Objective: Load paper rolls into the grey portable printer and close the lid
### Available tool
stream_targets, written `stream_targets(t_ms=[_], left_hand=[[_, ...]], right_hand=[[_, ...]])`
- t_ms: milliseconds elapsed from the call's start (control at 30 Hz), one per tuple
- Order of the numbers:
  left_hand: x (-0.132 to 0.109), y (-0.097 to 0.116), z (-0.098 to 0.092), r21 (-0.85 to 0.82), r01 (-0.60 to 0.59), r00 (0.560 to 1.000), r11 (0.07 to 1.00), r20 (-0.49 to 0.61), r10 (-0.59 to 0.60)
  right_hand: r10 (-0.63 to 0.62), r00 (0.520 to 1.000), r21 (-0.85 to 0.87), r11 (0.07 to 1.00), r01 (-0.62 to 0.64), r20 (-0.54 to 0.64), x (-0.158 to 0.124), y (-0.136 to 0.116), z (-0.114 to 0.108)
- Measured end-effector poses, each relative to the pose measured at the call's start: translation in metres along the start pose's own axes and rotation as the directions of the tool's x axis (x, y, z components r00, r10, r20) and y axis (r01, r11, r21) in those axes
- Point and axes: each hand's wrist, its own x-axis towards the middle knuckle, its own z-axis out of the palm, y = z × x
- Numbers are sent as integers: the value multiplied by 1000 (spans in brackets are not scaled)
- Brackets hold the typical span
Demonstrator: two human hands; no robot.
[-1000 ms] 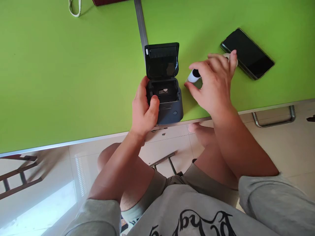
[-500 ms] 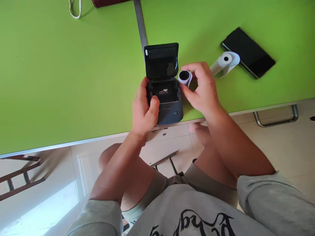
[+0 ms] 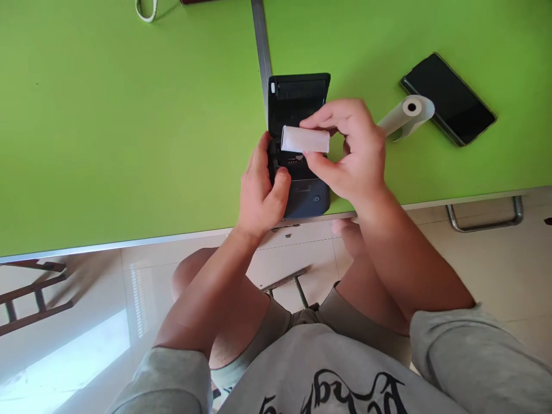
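A small dark label printer stands at the front edge of the green table, its lid raised. My left hand grips the printer's left side, thumb over the front rim of the bay. Between the thumb and fingers of my right hand is a small white paper roll, lying sideways above the open bay and partly covering it. A printed label shows on the bay's floor. To the right of that hand stands a second white paper roll, its outer end partly unwound.
A black smartphone lies behind the second roll, at the right. A metal strip runs across the green table. At the far edge of view are a white cord loop and a dark red object.
My right hand has brought the paper roll left from beside the printer to over its bay and turned it from upright to sideways. My left hand keeps its hold on the printer.
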Motion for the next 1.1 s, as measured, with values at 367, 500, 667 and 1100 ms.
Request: stream_targets(t_ms=[367, 500, 667, 1100], left_hand=[[-1, -1, 4, -79, 12, 1000, 997, 5, -12], [4, -7, -2, -161, 70, 998, 984, 13, -69], [12, -11, -2, -199, 64, 998, 978, 41, -57], [8, -7, -3, -141, -77, 985, 987, 140, 97]], right_hand=[[41, 988, -39, 999, -36, 149, 9, -11, -14], [59, 978, 9, 998, -62, 199, 10, -11, -12], [34, 977, 47, 998, -45, 212, 5, -19, -18], [137, 960, 260, 963, -71, -245, 5, 14, -2]])
